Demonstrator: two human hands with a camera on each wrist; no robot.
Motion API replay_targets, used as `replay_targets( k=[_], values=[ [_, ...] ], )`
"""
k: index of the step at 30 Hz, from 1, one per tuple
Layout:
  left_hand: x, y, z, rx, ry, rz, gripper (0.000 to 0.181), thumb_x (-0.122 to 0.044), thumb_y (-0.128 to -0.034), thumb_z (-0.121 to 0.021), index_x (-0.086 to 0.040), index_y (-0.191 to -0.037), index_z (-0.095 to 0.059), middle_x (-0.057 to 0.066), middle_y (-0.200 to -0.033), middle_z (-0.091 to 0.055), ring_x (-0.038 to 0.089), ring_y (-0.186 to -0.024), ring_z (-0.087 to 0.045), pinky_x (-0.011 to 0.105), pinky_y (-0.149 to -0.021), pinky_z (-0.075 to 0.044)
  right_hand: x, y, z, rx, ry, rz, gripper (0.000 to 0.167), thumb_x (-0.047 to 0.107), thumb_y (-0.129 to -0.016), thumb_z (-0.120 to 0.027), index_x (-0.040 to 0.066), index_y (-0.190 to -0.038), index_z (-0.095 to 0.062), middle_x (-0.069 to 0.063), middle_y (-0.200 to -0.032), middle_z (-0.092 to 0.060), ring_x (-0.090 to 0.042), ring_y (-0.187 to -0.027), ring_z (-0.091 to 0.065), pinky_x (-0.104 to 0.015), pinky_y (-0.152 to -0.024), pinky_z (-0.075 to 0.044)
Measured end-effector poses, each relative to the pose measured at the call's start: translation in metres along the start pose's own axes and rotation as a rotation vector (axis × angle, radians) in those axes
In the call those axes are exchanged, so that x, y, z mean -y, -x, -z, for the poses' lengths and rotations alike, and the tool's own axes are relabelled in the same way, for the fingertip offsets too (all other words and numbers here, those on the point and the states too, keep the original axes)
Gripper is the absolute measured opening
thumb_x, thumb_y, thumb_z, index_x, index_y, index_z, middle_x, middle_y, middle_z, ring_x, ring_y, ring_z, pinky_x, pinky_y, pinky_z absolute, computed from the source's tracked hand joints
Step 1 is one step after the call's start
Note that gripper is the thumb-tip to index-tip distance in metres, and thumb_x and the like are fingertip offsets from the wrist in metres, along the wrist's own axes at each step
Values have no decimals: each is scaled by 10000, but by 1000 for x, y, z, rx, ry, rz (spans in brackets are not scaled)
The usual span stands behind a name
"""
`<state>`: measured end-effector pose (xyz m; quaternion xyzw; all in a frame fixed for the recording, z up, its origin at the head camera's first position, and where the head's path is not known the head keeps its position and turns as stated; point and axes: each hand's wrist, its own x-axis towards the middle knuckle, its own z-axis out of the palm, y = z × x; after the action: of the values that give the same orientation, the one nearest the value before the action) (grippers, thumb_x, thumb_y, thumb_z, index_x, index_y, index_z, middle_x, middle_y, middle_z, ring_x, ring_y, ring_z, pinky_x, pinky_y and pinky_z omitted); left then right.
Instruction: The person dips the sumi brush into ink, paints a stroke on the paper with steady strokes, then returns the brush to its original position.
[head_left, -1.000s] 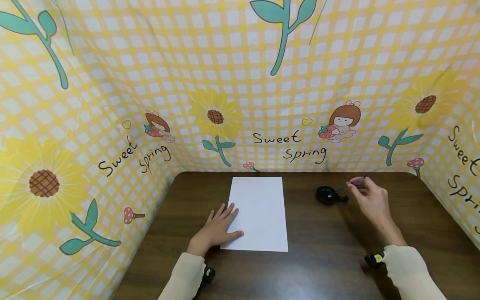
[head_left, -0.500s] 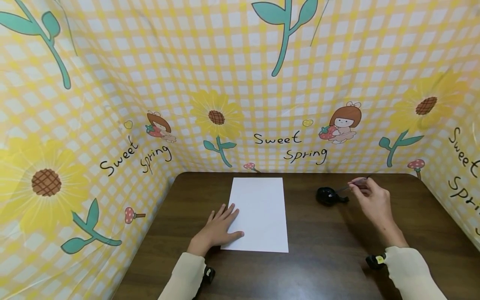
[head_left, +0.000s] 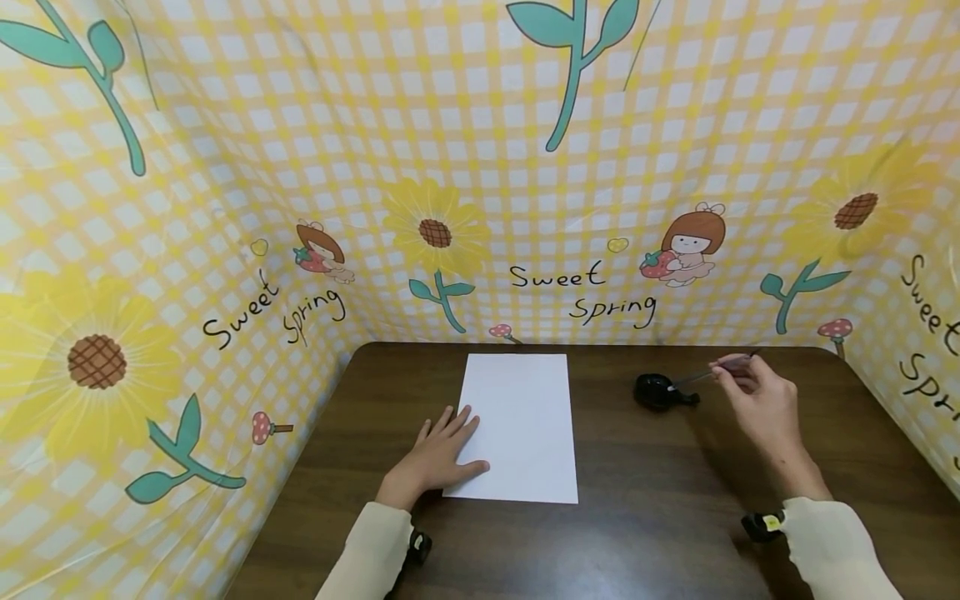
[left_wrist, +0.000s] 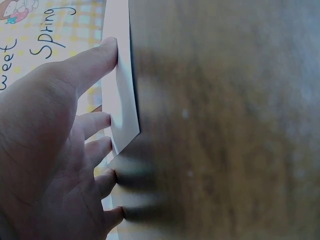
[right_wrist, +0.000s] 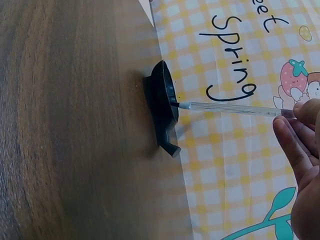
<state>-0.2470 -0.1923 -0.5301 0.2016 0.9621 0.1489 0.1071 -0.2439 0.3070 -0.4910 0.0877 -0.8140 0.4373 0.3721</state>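
Sheet (head_left: 521, 429): white paper, smooth, matt. Dish (right_wrist: 160, 92): black, looks like plastic, smooth, glossy inside with bright highlights. Brush pen (right_wrist: 235, 108): clear plastic barrel, smooth, shiny; tip dark, bristle or felt hard to tell. Table (head_left: 637, 475): brown wood or wood-look top, streaked grain, smooth, semi-gloss, pale glare toward front. Backdrop (head_left: 480, 108): printed cloth or thin plastic sheeting, slightly creased, soft sheen. Sleeves (head_left: 836, 542): cream cloth, matt. Wrist devices (head_left: 759, 527): black, plastic-looking.

The left grip (head_left: 431, 460) is resting on white paper (head_left: 521, 417). The right grip (head_left: 759, 408) is pinching a slim tool (head_left: 696, 377) at a black dish (head_left: 649, 400).
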Motion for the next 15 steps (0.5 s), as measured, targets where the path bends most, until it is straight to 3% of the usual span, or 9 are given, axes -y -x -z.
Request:
replay_targets(
  k=[4,11,15],
  values=[
    [1,-1,-1,-2,-6,1,888,-640,-999,-619,-161,-1690,-331,80,-1792,-212,431,-1662,-124,733,-1283,-129,0,1,3,-16,-2,-4,99,-90,-947,-736,-95,-1041,-706,-235,-972,-773,232,-851,-641,13,-774,-490],
    [2,-1,-2,1,-7,4,894,-648,-996,-618,-166,-1691,-331,76,-1793,-208,424,-1665,-118,727,-1287,-128,1,2,8,-44,-20,-15,92,-95,-942,-736,-98,-1029,-707,241,-969,-696,216,-841,-655,4,-765,-501],
    [2,-1,-2,1,-8,7,893,-653,-996,-614,-171,-1692,-330,72,-1794,-206,421,-1665,-119,723,-1289,-128,-1,2,12,-57,-14,-6,93,-103,-940,-732,-108,-1028,-700,324,-978,-664,226,-848,-648,10,-772,-495]
  ],
)
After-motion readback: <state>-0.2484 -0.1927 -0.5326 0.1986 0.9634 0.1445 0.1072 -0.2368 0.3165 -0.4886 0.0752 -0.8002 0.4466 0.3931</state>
